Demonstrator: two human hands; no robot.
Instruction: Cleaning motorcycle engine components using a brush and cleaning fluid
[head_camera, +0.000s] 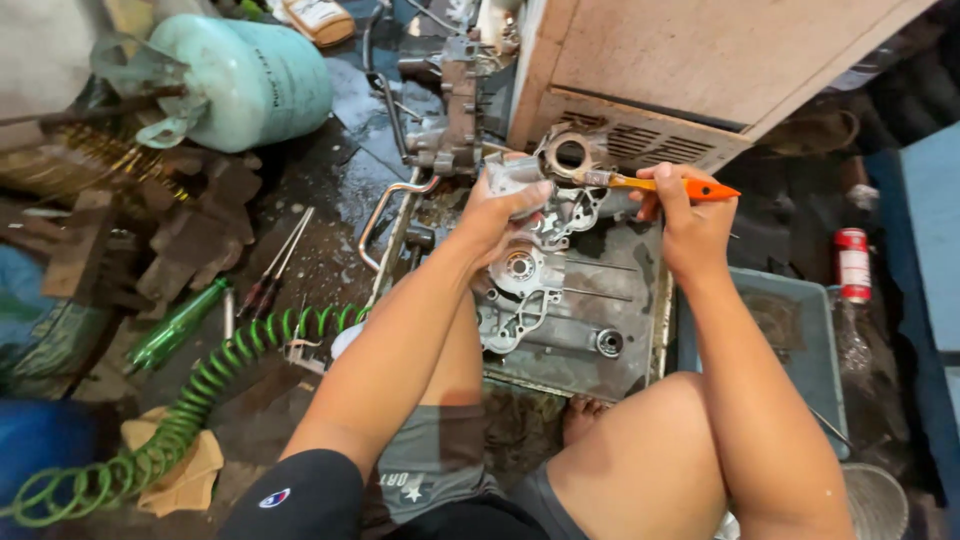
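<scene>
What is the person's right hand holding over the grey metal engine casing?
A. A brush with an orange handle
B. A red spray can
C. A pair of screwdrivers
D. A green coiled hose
A: the right hand grips a brush with an orange handle, its bristle end against the engine casing that the left hand steadies over the metal tray.

Repair workshop — engine casing (530, 265), coiled air hose (200, 390)
</scene>
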